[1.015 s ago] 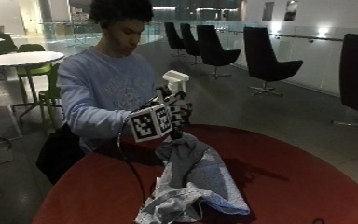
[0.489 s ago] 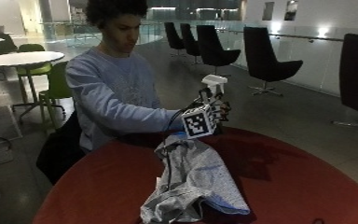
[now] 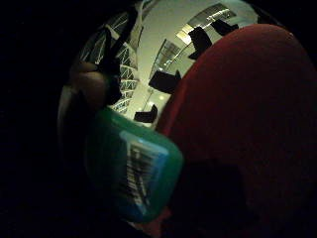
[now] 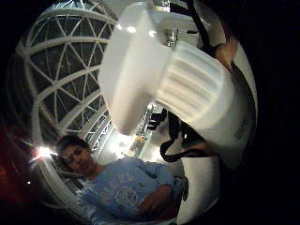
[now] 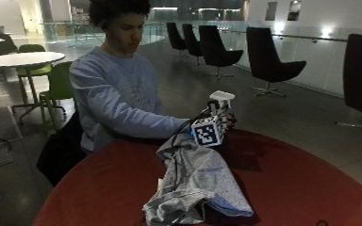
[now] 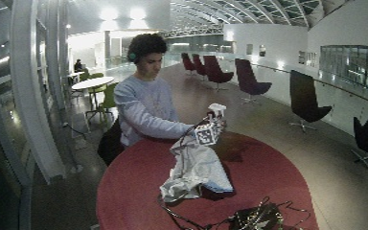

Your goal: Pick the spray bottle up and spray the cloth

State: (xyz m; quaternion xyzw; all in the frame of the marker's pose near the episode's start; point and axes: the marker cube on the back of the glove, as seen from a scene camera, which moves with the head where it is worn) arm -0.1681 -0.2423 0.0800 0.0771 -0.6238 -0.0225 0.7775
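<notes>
Outside view: one grip (image 5: 222,123) holds one spray bottle (image 5: 221,100) (upright) beside one cloth (image 5: 196,181).

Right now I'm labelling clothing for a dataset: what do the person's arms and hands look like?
Both arms are in the long sleeves of a pale blue sweatshirt. The right hand wears a black glove with black straps; the other hand is hidden behind the cloth.

The person (image 5: 121,89) wears a pale blue long-sleeved sweatshirt with a faint print across the chest. Dark curly hair tops the head. The right hand (image 5: 226,120) wears a black glove with black straps.
</notes>
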